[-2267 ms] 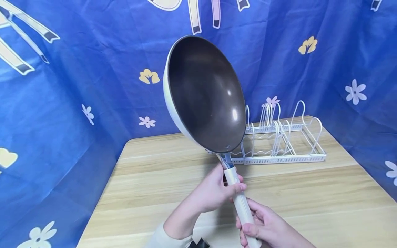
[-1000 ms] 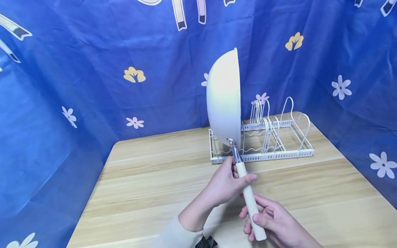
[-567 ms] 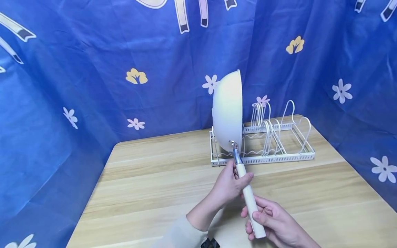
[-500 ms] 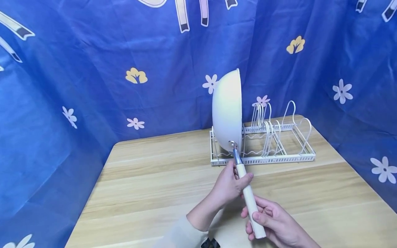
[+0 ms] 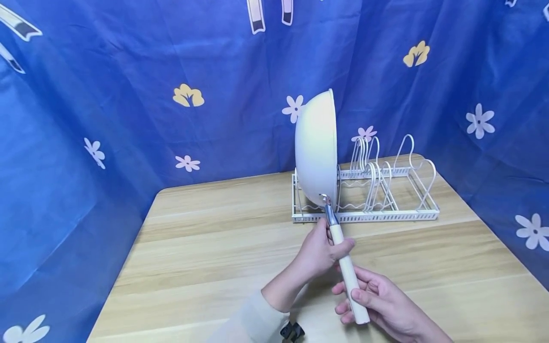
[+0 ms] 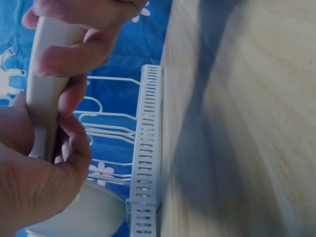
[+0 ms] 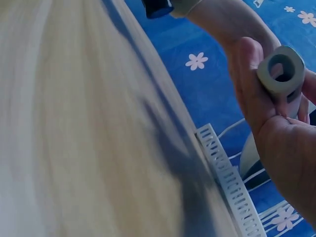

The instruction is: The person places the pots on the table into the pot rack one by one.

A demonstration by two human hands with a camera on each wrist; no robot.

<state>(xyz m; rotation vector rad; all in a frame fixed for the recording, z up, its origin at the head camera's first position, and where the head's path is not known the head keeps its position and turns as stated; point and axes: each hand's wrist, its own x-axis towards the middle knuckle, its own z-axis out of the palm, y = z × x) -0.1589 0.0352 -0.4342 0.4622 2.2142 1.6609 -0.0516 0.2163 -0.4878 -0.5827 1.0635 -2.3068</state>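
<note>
A deep white wok (image 5: 316, 147) with a dark inside stands on its edge in the left end of a white wire pot rack (image 5: 386, 216). Its dark inside faces right and is hidden in the head view. From its metal neck the pale handle (image 5: 345, 267) runs toward the front, raised over the table. My left hand (image 5: 316, 252) grips the handle close to the neck, thumb across the top. Nearer the handle's end, my right hand (image 5: 381, 300) holds it between thumb and fingers. The right wrist view shows the handle's hollow end (image 7: 281, 71).
Several curved wire dividers (image 5: 373, 183) rise from the rack to the right of the wok. Wood-grain table (image 5: 206, 247) lies beneath. A blue patterned curtain (image 5: 231, 95) hangs close behind the rack and along both sides.
The wok turned from facing me to edge-on, dark side right, and came down into the rack's left end. Both hands kept hold of the handle. Over the last half second the wok barely moves.
</note>
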